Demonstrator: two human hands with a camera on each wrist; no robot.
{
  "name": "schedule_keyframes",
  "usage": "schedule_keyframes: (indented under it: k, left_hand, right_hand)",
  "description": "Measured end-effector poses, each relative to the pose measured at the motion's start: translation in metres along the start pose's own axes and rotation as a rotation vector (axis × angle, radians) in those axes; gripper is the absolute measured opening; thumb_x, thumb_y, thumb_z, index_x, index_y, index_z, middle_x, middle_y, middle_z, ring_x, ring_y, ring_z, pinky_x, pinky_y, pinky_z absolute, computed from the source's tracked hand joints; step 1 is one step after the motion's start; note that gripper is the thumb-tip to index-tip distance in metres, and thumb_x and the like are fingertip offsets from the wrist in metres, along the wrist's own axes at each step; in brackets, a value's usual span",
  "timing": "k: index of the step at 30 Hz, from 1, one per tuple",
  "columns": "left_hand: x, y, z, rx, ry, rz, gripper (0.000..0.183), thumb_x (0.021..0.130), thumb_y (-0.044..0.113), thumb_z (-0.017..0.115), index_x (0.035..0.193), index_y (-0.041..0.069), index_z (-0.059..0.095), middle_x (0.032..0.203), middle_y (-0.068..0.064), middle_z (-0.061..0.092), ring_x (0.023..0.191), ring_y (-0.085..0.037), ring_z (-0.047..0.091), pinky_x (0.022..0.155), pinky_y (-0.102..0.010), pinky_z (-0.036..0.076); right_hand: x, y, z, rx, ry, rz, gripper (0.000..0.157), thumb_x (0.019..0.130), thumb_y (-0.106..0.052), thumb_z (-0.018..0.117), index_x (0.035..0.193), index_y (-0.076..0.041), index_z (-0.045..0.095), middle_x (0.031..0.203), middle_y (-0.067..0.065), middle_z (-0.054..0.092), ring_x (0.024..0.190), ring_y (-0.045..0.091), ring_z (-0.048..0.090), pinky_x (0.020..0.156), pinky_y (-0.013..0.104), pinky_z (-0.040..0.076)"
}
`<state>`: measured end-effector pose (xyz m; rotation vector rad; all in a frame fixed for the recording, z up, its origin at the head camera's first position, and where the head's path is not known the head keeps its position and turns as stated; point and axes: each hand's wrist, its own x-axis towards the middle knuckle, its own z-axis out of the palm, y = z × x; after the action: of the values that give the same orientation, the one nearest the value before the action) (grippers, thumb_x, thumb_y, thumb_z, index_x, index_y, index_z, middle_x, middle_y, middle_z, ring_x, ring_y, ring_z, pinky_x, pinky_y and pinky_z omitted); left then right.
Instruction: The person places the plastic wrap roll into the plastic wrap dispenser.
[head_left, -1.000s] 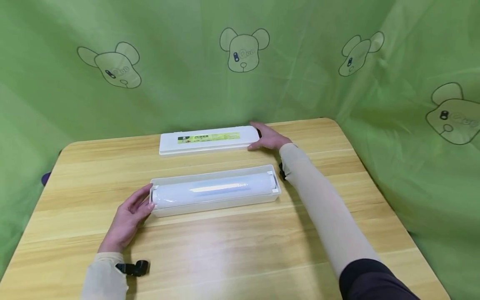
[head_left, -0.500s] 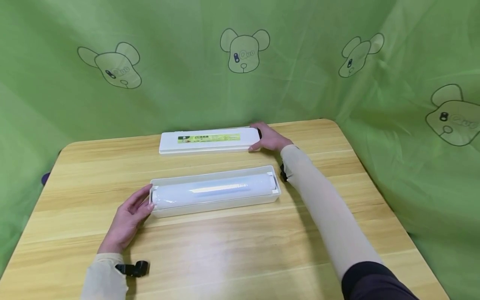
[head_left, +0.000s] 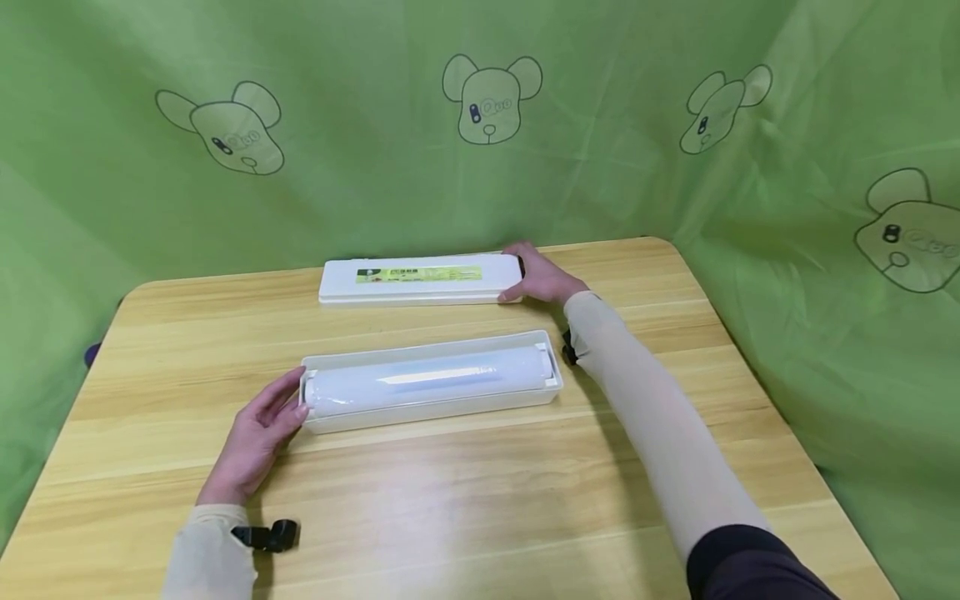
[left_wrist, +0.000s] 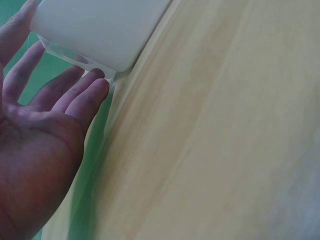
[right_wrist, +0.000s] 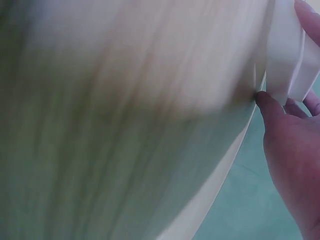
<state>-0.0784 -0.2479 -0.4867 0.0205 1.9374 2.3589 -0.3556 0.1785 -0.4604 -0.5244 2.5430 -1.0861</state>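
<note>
An open white tray [head_left: 450, 409] with a roll of cling film [head_left: 360, 387] inside lies in the middle of the table. My left hand [head_left: 251, 437] holds the tray's left end, thumb at the near corner and fingers at the far one; the left wrist view shows the fingertips at the end wall [left_wrist: 100, 35]. Behind it, near the table's far edge, sits a long white lid [head_left: 420, 289] with a yellow-green label. My right hand [head_left: 543, 275] grips the lid's right end, thumb in front and fingers behind. In the right wrist view the lid [right_wrist: 285, 50] is partly cut off.
The wooden table [head_left: 420, 508] has rounded far corners. A green curtain [head_left: 360, 192] with bear-head outlines hangs behind and to the right. Black wrist camera mounts [head_left: 273, 536] stick out from the sleeves. A purple object [head_left: 92, 355] shows past the table's left edge.
The lid has turned slightly, its left end shifting away and its right end nearer, while my right hand stays on it. My left hand and the tray keep still.
</note>
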Motion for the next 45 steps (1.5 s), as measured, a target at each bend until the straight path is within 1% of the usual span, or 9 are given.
schedule_keyframes:
  k: [4, 8, 11, 16, 25, 33, 40, 43, 45]
  left_hand:
    - [0.0, 0.0, 0.0, -0.011, -0.003, 0.003, 0.057, 0.096, -0.002, 0.059, 0.149, 0.002, 0.038, 0.147, -0.002, 0.045, 0.121, -0.002, 0.052, 0.101, -0.024, 0.043]
    - [0.0, 0.0, 0.0, -0.016, -0.005, 0.0, 0.057, 0.096, -0.002, 0.059, 0.149, 0.002, 0.038, 0.149, -0.004, 0.043, 0.121, -0.002, 0.051, 0.101, -0.024, 0.043]
    - [0.0, 0.0, 0.0, -0.023, -0.008, 0.0, 0.057, 0.097, -0.002, 0.059, 0.15, 0.002, 0.037, 0.15, -0.006, 0.042, 0.122, -0.001, 0.05, 0.102, -0.024, 0.042]
    - [0.0, 0.0, 0.001, -0.026, -0.01, -0.004, 0.057, 0.097, -0.002, 0.058, 0.15, 0.003, 0.037, 0.153, -0.009, 0.038, 0.123, -0.001, 0.05, 0.102, -0.024, 0.042]
    - [0.0, 0.0, 0.002, -0.017, -0.009, -0.011, 0.057, 0.098, -0.001, 0.058, 0.151, 0.002, 0.035, 0.155, -0.015, 0.032, 0.123, 0.0, 0.049, 0.102, -0.024, 0.042]
    - [-0.001, 0.0, 0.001, -0.034, -0.006, 0.0, 0.057, 0.097, -0.002, 0.058, 0.15, 0.003, 0.037, 0.152, -0.007, 0.04, 0.122, 0.0, 0.05, 0.102, -0.024, 0.042]
    - [-0.001, 0.001, 0.001, -0.024, -0.008, -0.004, 0.058, 0.097, -0.002, 0.058, 0.15, 0.002, 0.036, 0.154, -0.01, 0.037, 0.123, 0.0, 0.049, 0.102, -0.024, 0.042]
    - [-0.001, 0.0, 0.001, -0.027, -0.01, 0.001, 0.057, 0.097, -0.002, 0.058, 0.15, 0.002, 0.037, 0.152, -0.008, 0.039, 0.122, 0.0, 0.05, 0.102, -0.024, 0.042]
    - [-0.001, 0.0, 0.001, -0.031, -0.012, 0.007, 0.057, 0.097, -0.003, 0.058, 0.149, 0.002, 0.038, 0.151, -0.005, 0.042, 0.122, 0.0, 0.05, 0.102, -0.024, 0.042]
  right_hand:
    - [0.0, 0.001, 0.0, -0.052, -0.02, -0.028, 0.098, 0.073, -0.02, 0.088, 0.151, -0.005, 0.03, 0.15, 0.019, 0.032, 0.137, 0.033, 0.03, 0.117, 0.046, 0.022]
    - [0.0, 0.001, -0.001, -0.124, -0.045, -0.049, 0.097, 0.075, -0.025, 0.086, 0.154, -0.01, 0.03, 0.155, 0.018, 0.025, 0.14, 0.036, 0.024, 0.116, 0.054, 0.02]
    - [-0.001, 0.0, -0.001, -0.152, -0.055, -0.039, 0.099, 0.075, -0.028, 0.086, 0.155, -0.013, 0.029, 0.155, 0.018, 0.022, 0.14, 0.037, 0.025, 0.114, 0.056, 0.023]
    - [0.0, 0.002, 0.001, -0.17, -0.066, -0.023, 0.103, 0.074, -0.031, 0.086, 0.156, -0.015, 0.026, 0.156, 0.018, 0.018, 0.14, 0.037, 0.025, 0.114, 0.055, 0.025]
    - [-0.001, 0.003, 0.001, -0.169, -0.028, -0.023, 0.099, 0.073, -0.031, 0.088, 0.153, -0.013, 0.033, 0.154, 0.017, 0.025, 0.136, 0.036, 0.031, 0.113, 0.052, 0.027]
    - [-0.005, -0.006, 0.0, -0.15, -0.02, -0.049, 0.097, 0.069, -0.03, 0.09, 0.15, -0.012, 0.039, 0.151, 0.017, 0.029, 0.133, 0.035, 0.035, 0.111, 0.052, 0.031]
    - [-0.01, -0.011, -0.001, -0.113, -0.023, -0.031, 0.095, 0.07, -0.028, 0.09, 0.149, -0.014, 0.04, 0.152, 0.015, 0.029, 0.134, 0.035, 0.034, 0.111, 0.053, 0.031]
    - [-0.013, -0.012, -0.003, -0.103, -0.023, -0.034, 0.095, 0.07, -0.027, 0.09, 0.149, -0.013, 0.04, 0.152, 0.014, 0.029, 0.133, 0.034, 0.035, 0.111, 0.053, 0.031]
    - [-0.015, -0.014, -0.004, -0.094, -0.021, -0.041, 0.095, 0.07, -0.026, 0.09, 0.149, -0.012, 0.039, 0.151, 0.014, 0.03, 0.13, 0.034, 0.038, 0.109, 0.053, 0.034]
